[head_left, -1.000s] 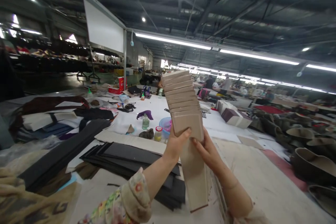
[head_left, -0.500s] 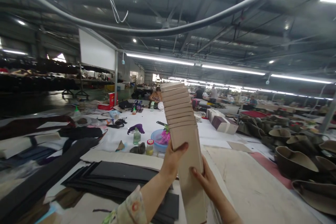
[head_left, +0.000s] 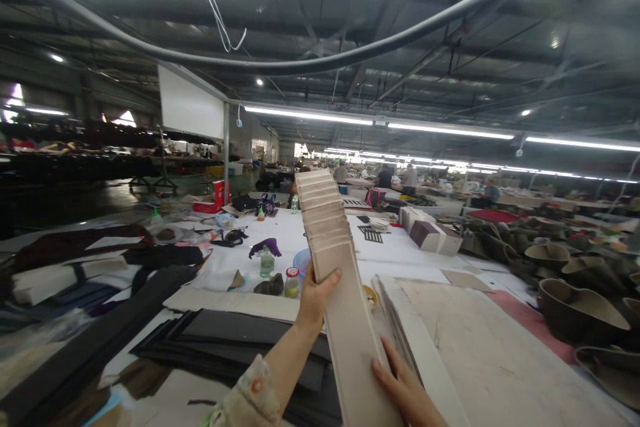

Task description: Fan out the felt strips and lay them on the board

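A factory hall is shown: long white worktops [head_left: 310, 230] strewn with cut black sheet material [head_left: 235, 340], fluorescent strip lights [head_left: 310, 115] overhead, distant workers [head_left: 385, 177].

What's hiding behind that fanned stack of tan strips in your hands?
The tan strips, held by left hand and right hand, cover most of a blue bowl; only its left edge peeks out. Anything else behind them is hidden.

Left hand [head_left: 313, 297] grips high, right hand [head_left: 403, 390] lower.
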Demonstrator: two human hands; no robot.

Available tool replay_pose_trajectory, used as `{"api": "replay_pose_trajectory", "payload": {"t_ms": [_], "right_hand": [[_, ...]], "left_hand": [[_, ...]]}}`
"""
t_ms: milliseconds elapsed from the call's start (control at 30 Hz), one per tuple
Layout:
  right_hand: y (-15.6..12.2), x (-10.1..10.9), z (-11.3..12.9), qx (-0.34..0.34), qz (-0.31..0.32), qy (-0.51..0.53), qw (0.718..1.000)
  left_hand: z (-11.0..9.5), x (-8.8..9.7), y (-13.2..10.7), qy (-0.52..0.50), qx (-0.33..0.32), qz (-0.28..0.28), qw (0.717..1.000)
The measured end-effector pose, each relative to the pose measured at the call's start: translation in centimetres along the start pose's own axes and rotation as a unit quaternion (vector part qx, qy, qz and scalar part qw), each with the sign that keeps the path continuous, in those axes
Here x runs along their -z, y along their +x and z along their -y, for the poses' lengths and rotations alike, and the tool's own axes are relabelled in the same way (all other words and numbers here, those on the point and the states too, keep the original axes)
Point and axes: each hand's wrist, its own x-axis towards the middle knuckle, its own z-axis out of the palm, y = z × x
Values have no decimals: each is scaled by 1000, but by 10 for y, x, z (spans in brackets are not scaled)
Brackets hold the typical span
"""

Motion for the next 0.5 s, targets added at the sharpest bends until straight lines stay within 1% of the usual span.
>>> {"api": "replay_pose_trajectory", "payload": {"t_ms": [67, 133, 200, 233, 300, 367, 433, 500], "right_hand": [[-12, -2, -2, -25, 18, 11, 999], [-22, 0, -2, -44, 16, 19, 999], [-28, 9, 0, -58, -4, 24, 998], [-29, 17, 1, -67, -12, 25, 997], [-30, 38, 0, -87, -22, 25, 996], [-33, 67, -6, -109, -28, 15, 994], [-40, 98, -19, -143, -38, -8, 989], [-52, 129, -36, -185, -43, -29, 981]], "left_hand": [[7, 1, 5, 8, 6, -13, 1000], [18, -1, 12, 14, 17, -15, 1000], [33, -6, 20, 12, 35, -11, 999], [43, -11, 24, 8, 48, -8, 999], [65, -22, 31, -2, 82, -1, 997], [92, -37, 34, -6, 119, 20, 993], [122, -54, 34, -3, 157, 60, 986], [155, -73, 30, 16, 202, 101, 974]]}}
